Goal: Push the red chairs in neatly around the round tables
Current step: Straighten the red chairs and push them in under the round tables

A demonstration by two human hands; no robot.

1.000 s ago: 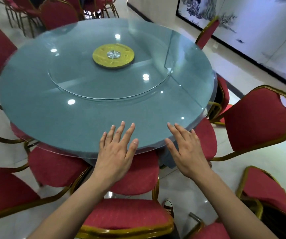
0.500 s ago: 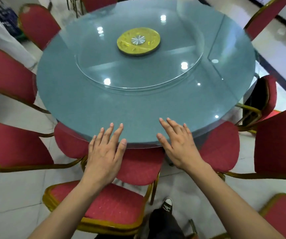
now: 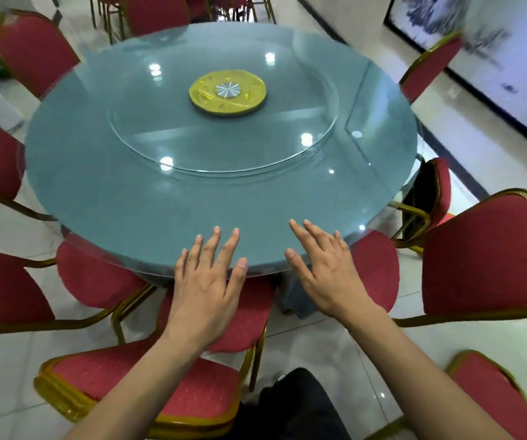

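**Both hands flat at the near rim of the round worktop**

We see the round glass worktop [image 3: 103, 198] filling most of the view, its near edge just under our fingers. On it sits a clear turntable [image 3: 303, 147] with a yellow hub [image 3: 227, 92] at its centre. Red chairs ring it: the nearest chair [image 3: 148, 389] stands directly below us, its seat partly under the rim; another [image 3: 484, 258] at right is angled away, with bare tiled floor [image 3: 465, 154] beyond it. Our left hand [image 3: 206, 287] and right hand [image 3: 325, 274] are spread open, fingers straight, grasping nothing. We can read no writing.
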